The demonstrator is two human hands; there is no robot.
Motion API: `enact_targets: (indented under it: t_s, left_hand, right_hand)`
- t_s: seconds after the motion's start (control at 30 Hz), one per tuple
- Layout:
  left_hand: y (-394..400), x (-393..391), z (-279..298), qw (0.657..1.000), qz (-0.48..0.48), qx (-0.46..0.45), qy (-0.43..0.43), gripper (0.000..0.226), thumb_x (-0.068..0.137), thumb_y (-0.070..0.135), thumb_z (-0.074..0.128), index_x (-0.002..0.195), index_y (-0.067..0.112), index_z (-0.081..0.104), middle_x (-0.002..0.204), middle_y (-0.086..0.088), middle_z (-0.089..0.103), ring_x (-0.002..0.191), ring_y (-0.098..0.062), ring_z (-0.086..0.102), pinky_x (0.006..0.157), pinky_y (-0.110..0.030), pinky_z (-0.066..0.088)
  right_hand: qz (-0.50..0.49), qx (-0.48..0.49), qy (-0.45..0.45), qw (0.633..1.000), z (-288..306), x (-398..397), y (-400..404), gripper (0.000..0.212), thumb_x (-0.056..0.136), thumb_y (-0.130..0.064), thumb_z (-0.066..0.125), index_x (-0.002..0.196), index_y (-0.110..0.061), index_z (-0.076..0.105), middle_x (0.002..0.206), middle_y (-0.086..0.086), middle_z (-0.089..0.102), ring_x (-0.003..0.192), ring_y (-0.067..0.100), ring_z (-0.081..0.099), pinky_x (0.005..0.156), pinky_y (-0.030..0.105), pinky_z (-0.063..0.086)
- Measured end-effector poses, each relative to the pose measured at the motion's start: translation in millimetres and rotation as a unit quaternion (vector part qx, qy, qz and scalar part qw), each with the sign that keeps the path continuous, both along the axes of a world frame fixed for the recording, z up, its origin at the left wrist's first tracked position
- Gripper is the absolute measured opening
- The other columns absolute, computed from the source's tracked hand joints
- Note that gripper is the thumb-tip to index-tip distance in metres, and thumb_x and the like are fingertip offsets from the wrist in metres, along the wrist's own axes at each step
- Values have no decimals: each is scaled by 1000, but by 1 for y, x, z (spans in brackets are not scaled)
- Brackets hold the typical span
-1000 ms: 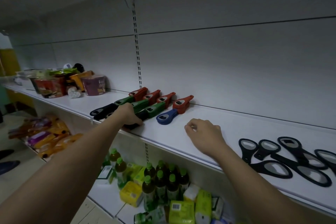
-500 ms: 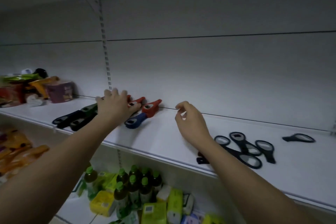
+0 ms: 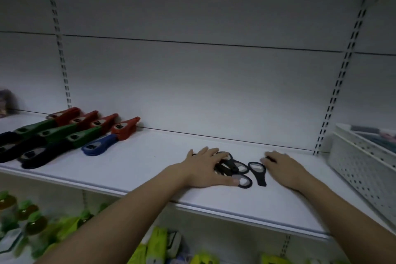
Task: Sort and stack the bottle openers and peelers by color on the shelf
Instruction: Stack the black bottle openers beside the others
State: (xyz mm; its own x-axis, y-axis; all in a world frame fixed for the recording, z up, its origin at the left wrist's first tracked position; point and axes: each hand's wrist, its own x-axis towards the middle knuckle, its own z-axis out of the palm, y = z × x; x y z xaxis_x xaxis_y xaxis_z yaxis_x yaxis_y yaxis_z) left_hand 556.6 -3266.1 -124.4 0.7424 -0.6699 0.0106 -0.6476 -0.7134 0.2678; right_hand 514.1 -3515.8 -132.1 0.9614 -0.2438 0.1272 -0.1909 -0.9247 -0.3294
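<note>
On the white shelf (image 3: 139, 167), several black bottle openers (image 3: 233, 166) lie in a loose cluster at the middle. My left hand (image 3: 203, 169) rests flat on their left side, fingers spread, thumb tip at one opener's ring (image 3: 245, 182). Another black opener (image 3: 258, 171) lies free between my hands. My right hand (image 3: 282, 167) lies just right of it, fingertips touching a small black piece (image 3: 271, 159) that is mostly hidden. To the left stand sorted rows: red stacks (image 3: 126, 128), a blue stack (image 3: 98, 146), green ones (image 3: 83, 136) and black ones (image 3: 40, 155).
A white perforated basket (image 3: 364, 169) stands at the shelf's right end, close to my right arm. Slotted uprights (image 3: 336, 92) run up the back panel. Below are green-capped bottles (image 3: 32, 223) and yellow-green packs (image 3: 158, 246).
My view has swung right. My left hand left the coloured rows and came down on the black openers. My right hand moved to their right side.
</note>
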Motion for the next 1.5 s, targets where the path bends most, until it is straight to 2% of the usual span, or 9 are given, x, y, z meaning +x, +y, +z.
enact_targets:
  t_s: [0.17,0.33,0.53,0.7,0.83,1.0,1.2,1.33,1.5]
  left_hand:
    - [-18,53,26,990,33,-72,116,65,81,83,40,121,36,62,125,10,62,123,-18,52,108,-35,37]
    - [-31,82,41,987,-11,-32,159,49,83,48,73,129,35,60,115,7,62,84,5,62,76,-10,41]
    - [-32,101,19,957,-19,-250,144,26,79,15,82,78,19,56,71,5,59,59,-6,53,56,-19,42]
    - [-26,104,20,910,22,-382,162,25,85,5,74,79,11,50,63,0,59,58,-10,56,52,-23,50]
    - [-31,103,18,849,37,-475,228,19,87,5,71,99,7,56,72,-5,66,60,-12,62,53,-22,52]
    - [-36,94,17,844,21,-463,269,20,91,5,66,111,7,68,82,-4,71,72,-14,68,57,-22,54]
    - [-38,82,25,779,38,-518,352,19,97,-1,51,116,2,50,101,-15,75,84,-36,74,55,-30,57]
    - [-37,79,24,783,42,-520,340,23,97,-2,48,120,3,49,101,-12,76,84,-32,75,56,-32,59]
    - [-39,78,25,785,26,-508,354,23,101,7,45,118,4,60,103,-9,76,90,-30,74,67,-34,61]
  right_hand:
    - [112,71,-2,991,21,34,16,25,99,-18,50,110,-16,72,110,-7,67,105,15,63,87,23,45]
    - [123,142,-24,982,32,75,5,20,96,-9,54,98,-14,73,98,5,71,89,15,63,76,18,46]
    - [96,191,-152,965,18,90,-8,18,93,-11,58,90,-25,69,92,-7,70,85,10,64,82,25,49]
    - [73,165,-94,979,38,71,-14,10,94,-16,60,103,-19,61,89,-2,62,69,13,59,69,29,48]
    - [174,33,9,984,50,52,-9,32,94,-15,63,114,-40,63,109,-12,56,86,8,61,70,13,42]
    - [221,-7,118,968,44,47,0,33,93,-24,64,114,-50,63,124,-17,43,98,5,59,82,15,42]
    - [216,17,60,974,36,50,3,12,88,-29,70,94,-38,65,111,-21,48,88,0,57,81,18,44]
    - [168,69,-43,982,45,51,-1,14,85,-17,74,85,-26,63,88,-12,62,63,1,57,66,22,45]
    - [142,339,-193,910,56,48,8,14,91,-10,67,103,-17,66,71,-4,66,51,10,55,50,23,42]
